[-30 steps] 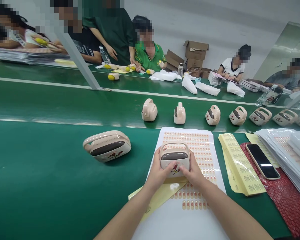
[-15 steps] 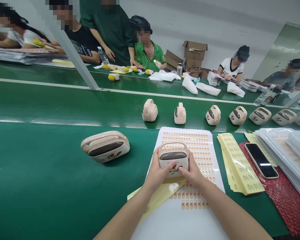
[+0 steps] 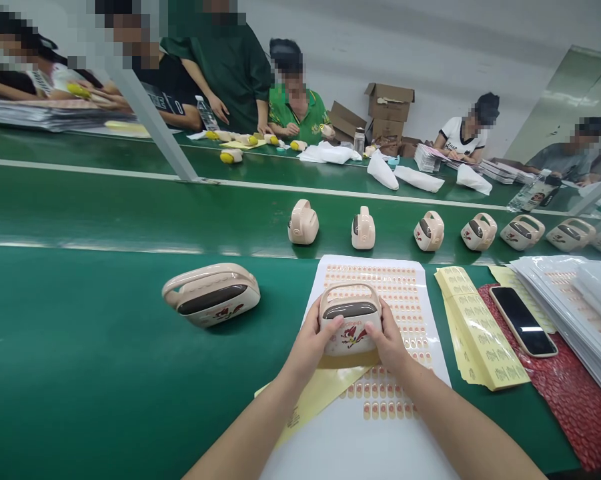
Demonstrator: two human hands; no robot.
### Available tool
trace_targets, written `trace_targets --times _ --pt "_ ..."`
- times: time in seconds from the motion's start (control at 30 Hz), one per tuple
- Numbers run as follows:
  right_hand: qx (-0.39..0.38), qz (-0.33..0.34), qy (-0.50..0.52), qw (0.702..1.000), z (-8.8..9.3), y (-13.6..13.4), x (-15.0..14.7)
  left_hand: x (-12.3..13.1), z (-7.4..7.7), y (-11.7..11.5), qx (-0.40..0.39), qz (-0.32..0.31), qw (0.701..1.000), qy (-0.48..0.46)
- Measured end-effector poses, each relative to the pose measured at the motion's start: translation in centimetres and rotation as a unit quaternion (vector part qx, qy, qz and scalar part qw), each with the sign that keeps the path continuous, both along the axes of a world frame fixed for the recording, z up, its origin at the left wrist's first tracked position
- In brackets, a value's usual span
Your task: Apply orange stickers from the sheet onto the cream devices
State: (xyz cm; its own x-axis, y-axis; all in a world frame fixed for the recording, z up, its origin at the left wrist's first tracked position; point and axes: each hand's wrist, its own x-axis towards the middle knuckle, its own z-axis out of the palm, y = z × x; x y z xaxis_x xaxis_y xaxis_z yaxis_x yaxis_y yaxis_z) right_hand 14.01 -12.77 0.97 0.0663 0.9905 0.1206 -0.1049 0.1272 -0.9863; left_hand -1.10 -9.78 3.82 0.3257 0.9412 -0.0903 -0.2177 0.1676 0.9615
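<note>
Both hands on one beige-and-white case, case sits right between them: left hand wraps its left end, right hand its right end, thumbs pressing on the white front, other fingers mostly hidden behind. Handle up, dark window below it, red printed figure facing the wearer. Case is over a sticker sheet with rows of small orange-ish labels, hiding part of them; can't tell if its base touches anything. Yellow sheet lies under/in front of the case, at an angle across the sticker sheet, partly covered by left forearm

Left of the hands, well apart: second case on the green desk, tilted, handle pointing up-left. Beyond the hands, a row of similar cases on the green strip, running off to the right edge, last one cut off. Right side: yellow label sheets, then phone on red bubble wrap, stack of sheets next to it

Far side: co-workers seated and standing, white packets, cardboard boxes. Slanted post blocks part of the view upper left
</note>
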Motion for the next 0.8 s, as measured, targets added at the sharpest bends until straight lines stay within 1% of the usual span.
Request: trace_targets --times 0.1,0.2,0.3,0.47,0.63,0.7,0.8 --pt "-0.025 -0.026 0.026 0.999 0.3 0.1 0.0 0.1 0.5 -0.2 0.009 -0.032 0.999 -0.039" --pt "-0.071 -0.039 0.078 0.994 0.4 0.2 0.1 0.1 0.7 -0.4 0.031 -0.053 0.997 -0.055" --pt "-0.091 -0.032 0.115 0.989 0.3 0.2 0.2 0.1 0.6 -0.5 0.035 -0.074 0.996 -0.038" --pt "-0.094 -0.034 0.096 0.990 0.2 0.0 0.3 -0.3 -0.3 -0.3 0.039 -0.095 0.995 0.006" --pt "-0.080 -0.037 0.107 0.990 0.0 0.4 0.3 -0.3 -1.0 0.2 0.074 -0.095 0.992 0.029" --pt "-0.080 -0.031 0.126 0.988 0.1 0.6 0.2 -0.2 -0.9 0.0 0.077 -0.092 0.993 0.013" --pt "-0.072 -0.020 0.158 0.985 0.2 0.8 0.4 0.0 -0.4 -0.4 0.080 -0.067 0.995 0.002"
